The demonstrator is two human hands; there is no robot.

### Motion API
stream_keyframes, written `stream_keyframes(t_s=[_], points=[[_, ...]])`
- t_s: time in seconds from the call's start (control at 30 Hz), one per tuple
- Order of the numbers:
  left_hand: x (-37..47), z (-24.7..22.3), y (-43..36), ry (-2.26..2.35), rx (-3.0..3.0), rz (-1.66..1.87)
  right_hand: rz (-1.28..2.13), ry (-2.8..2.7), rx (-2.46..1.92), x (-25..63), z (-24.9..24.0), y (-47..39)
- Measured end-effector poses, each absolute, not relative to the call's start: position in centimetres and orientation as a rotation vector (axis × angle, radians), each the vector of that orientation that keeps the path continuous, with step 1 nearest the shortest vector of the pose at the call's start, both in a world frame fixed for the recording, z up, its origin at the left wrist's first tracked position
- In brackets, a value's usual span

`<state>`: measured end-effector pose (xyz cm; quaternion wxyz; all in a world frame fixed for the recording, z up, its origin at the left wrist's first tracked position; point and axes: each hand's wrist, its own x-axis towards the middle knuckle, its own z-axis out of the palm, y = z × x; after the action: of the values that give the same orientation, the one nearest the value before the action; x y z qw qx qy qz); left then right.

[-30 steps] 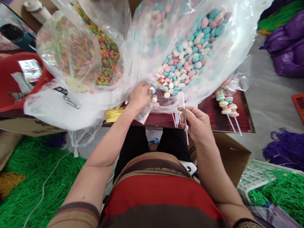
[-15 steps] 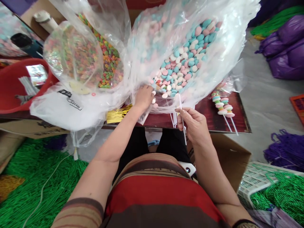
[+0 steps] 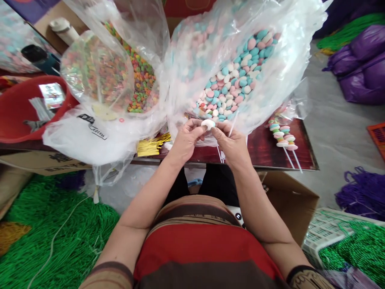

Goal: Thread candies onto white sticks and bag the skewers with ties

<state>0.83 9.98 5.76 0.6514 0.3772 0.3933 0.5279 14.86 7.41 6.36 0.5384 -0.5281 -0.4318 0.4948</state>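
Note:
My left hand (image 3: 185, 141) is closed, thumb and fingers pinching a white marshmallow (image 3: 207, 124) in front of my chest. A blue edge shows at that candy's right side. Meeting it from the right, my right hand (image 3: 234, 145) is closed on a thin white stick (image 3: 231, 125), which sticks up past its fingers. Just beyond both hands lies a large clear bag of pink, white and blue marshmallows (image 3: 224, 90). Two finished-looking candy skewers (image 3: 282, 134) rest on the table to the right.
Left of the marshmallows, another clear bag holds small colourful ring candies (image 3: 141, 80). Yellow twist ties (image 3: 150, 146) and more white sticks (image 3: 221, 155) lie along the edge of the dark red table (image 3: 258, 154). A red basin (image 3: 18, 120) stands at far left.
My left hand has come back from the edge of the marshmallow bag with a white marshmallow. My right hand has moved up and left with the stick, bringing both hands together.

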Motion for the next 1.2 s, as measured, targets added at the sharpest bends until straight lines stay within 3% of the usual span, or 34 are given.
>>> stream_keyframes(t_s=[0.47, 0.73, 0.87, 1.2], points=[[0.9, 6.6, 8.0, 0.895, 0.745, 1.056, 1.397, -0.979, -1.158, 15.7, 6.4, 6.2], [0.7, 6.9, 6.8, 1.202, 1.445, 1.106, 1.255, -1.056, -1.256, 15.6, 6.7, 5.7], [0.2, 7.3, 6.5, 1.133, 1.533, 1.045, 1.235, -1.024, -1.282, 15.5, 6.9, 5.4], [0.1, 4.8, 7.1, 1.005, 0.804, 1.099, 1.593, -0.761, -1.136, 15.4, 7.2, 3.8]])
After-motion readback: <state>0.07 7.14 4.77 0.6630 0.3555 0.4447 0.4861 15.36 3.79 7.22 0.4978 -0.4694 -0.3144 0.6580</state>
